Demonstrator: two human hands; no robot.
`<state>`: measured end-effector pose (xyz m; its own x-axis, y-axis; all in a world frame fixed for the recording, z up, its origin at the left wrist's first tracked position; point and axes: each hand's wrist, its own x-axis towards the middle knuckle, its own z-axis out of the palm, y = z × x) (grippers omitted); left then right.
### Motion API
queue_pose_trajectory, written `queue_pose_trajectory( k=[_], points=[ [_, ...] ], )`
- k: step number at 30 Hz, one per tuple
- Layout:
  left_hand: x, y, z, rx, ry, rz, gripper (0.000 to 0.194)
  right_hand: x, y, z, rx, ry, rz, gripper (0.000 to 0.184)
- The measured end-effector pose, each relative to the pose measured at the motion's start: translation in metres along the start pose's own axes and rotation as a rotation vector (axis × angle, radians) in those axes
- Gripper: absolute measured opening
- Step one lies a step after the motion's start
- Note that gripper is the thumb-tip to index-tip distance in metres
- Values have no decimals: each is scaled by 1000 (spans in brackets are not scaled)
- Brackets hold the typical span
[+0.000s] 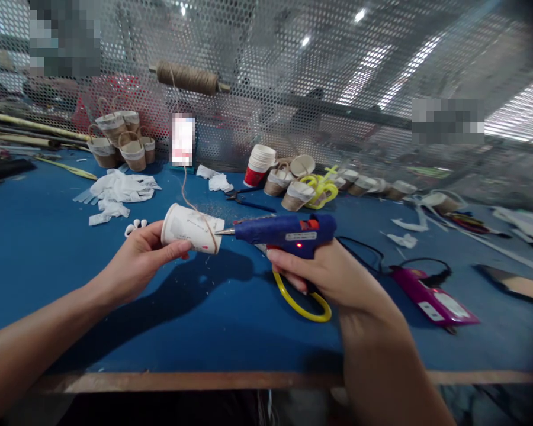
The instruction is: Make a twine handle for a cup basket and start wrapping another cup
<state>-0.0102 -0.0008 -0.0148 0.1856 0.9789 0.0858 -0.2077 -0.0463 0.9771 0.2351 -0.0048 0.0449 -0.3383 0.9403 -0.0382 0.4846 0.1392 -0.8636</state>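
Observation:
My left hand (146,254) is closed round a white paper cup (184,228) tipped on its side, its base end turned to the right. Brown twine (184,192) runs down from a spool (186,78) and lies round the cup near its base. In my right hand (320,266) is a blue glue gun (270,229) with a small red light lit. Its metal nozzle meets the cup at the twine, touching or nearly so. Below the gun, yellow-handled scissors (299,302) lie on the blue table, partly hidden by my right hand.
Twine-wrapped cup baskets (133,151) stand at the back left, more (297,195) at the back right beside stacked paper cups (260,164). Blue-handled pliers (253,204) and white scraps (124,186) lie behind the cup. A purple power strip (433,296) with cables sits at right.

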Motion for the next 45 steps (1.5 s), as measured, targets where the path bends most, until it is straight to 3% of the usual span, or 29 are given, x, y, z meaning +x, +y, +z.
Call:
queue_pose_trajectory(
  k=[5, 11, 17, 22, 38, 45],
  points=[
    [-1, 0, 1, -12, -22, 8, 12, 3, 1, 0, 118, 48, 14, 23],
    [-1, 0, 0, -24, -12, 20, 13, 3, 2, 0, 142, -26, 29, 24],
    [0, -2, 0, -46, -39, 42, 16, 5, 4, 1, 256, 0, 24, 28],
    [0, -4, -1, -62, -29, 40, 15, 6, 6, 0, 226, -46, 40, 27],
    [0, -2, 1, -84, -43, 45, 14, 7, 4, 0, 289, 4, 61, 23],
    [2, -4, 1, -140, -6, -1, 14, 7, 6, -1, 187, -21, 43, 26]
  ],
)
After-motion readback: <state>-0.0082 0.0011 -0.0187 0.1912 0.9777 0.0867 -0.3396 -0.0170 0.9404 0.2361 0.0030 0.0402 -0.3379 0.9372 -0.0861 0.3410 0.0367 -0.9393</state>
